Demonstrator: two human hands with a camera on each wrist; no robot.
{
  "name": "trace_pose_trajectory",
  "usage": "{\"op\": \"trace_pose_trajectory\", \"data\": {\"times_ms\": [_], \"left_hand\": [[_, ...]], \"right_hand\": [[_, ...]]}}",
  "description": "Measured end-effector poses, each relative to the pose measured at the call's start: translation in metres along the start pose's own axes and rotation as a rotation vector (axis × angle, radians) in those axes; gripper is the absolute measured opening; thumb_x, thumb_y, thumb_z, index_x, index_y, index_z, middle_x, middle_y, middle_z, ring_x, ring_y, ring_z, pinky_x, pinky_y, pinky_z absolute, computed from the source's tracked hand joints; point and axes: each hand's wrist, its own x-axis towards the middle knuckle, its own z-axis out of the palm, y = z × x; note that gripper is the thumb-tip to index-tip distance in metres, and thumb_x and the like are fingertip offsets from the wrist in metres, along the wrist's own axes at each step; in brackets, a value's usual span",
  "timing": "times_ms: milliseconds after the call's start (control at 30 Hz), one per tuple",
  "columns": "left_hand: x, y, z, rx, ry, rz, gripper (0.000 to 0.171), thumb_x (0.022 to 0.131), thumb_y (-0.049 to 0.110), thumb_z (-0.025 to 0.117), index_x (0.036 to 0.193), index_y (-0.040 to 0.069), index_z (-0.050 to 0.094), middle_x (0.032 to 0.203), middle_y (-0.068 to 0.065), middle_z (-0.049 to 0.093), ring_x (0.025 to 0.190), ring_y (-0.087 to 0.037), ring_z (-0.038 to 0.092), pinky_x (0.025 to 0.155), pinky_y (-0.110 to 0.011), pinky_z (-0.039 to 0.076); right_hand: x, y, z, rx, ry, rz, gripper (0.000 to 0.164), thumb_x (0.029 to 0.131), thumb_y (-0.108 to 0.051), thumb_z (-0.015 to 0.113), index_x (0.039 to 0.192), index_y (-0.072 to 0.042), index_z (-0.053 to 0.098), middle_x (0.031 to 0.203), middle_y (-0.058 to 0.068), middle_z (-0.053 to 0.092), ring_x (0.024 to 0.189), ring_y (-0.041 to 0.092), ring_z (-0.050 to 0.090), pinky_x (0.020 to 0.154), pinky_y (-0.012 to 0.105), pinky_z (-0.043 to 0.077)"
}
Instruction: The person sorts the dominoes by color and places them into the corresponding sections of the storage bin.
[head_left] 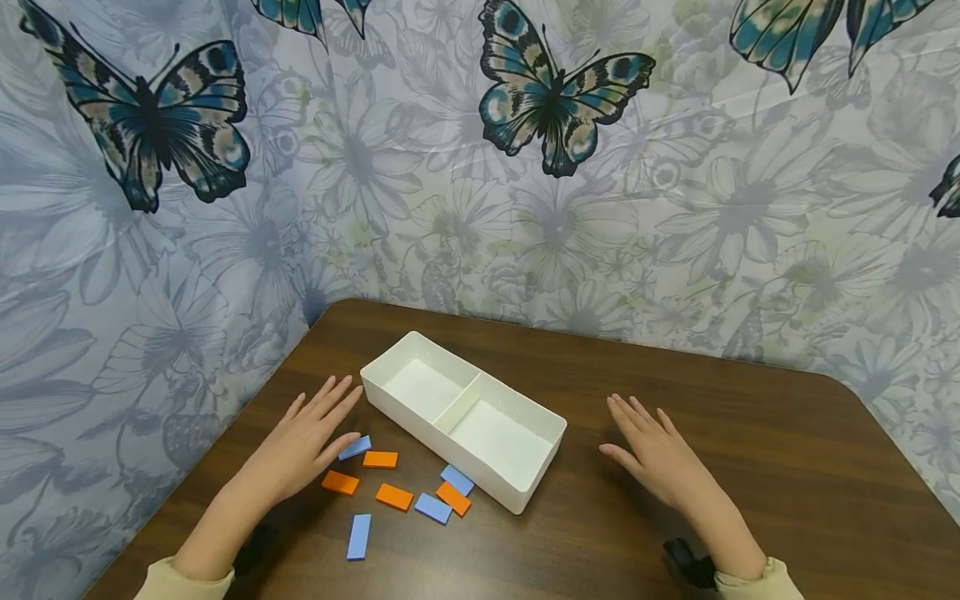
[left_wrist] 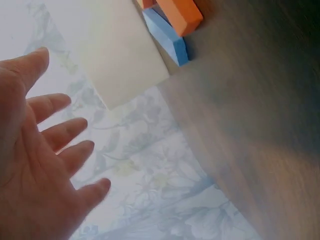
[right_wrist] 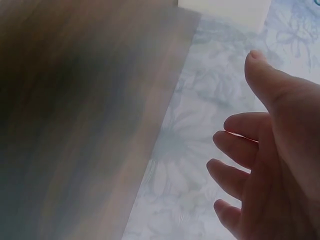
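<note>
In the head view, we see a white box [head_left: 459, 403] with two compartments sitting slantwise on a brown table [head_left: 600, 533]. On the table by its near side lie four blue blocks [head_left: 359, 537] and four orange blocks [head_left: 394, 497], loosely scattered. The left hand [head_left: 309, 440] is released, fingers extended, near the box's left end; its thumb partly covers our sight of one blue block, and we cannot tell whether they touch. The right hand [head_left: 660, 457], also released, hovers well apart from the box on its right. Behind the table we see a flowered cloth [head_left: 360, 167] with butterflies.

In the left wrist view, the left palm shows with its fingers spread and grasping nothing. Past it stand the box's pale wall and, just beside that, a blue and an orange block.

In the right wrist view, the right hand is relaxed, fingers lightly bent, with a corner of the box at the top edge.
</note>
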Motion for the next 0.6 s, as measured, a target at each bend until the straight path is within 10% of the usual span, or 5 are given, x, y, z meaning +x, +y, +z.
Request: {"op": "trace_pose_trajectory", "data": {"times_ms": [200,600], "left_hand": [[-0.007,0.006,-0.002,-0.049,0.056,0.112,0.060,0.085,0.022,0.070,0.138,0.004,0.047,0.141,-0.015,0.040,0.125,-0.034,0.040,0.094,-0.053,0.039],[-0.020,0.001,0.002,-0.214,-0.025,0.122,0.044,0.081,0.013,0.073,0.122,0.001,0.061,0.117,-0.007,0.063,0.102,-0.022,0.061,0.080,-0.038,0.051]], "right_hand": [[0.010,-0.011,0.007,0.014,0.015,-0.050,0.067,0.095,-0.039,0.052,0.146,-0.001,0.028,0.149,0.013,0.026,0.136,0.032,0.021,0.106,0.056,0.011],[0.021,-0.032,0.013,0.290,0.099,-0.086,0.049,0.101,-0.030,0.043,0.142,-0.003,0.038,0.144,0.010,0.037,0.129,0.028,0.037,0.103,0.049,0.029]]}}
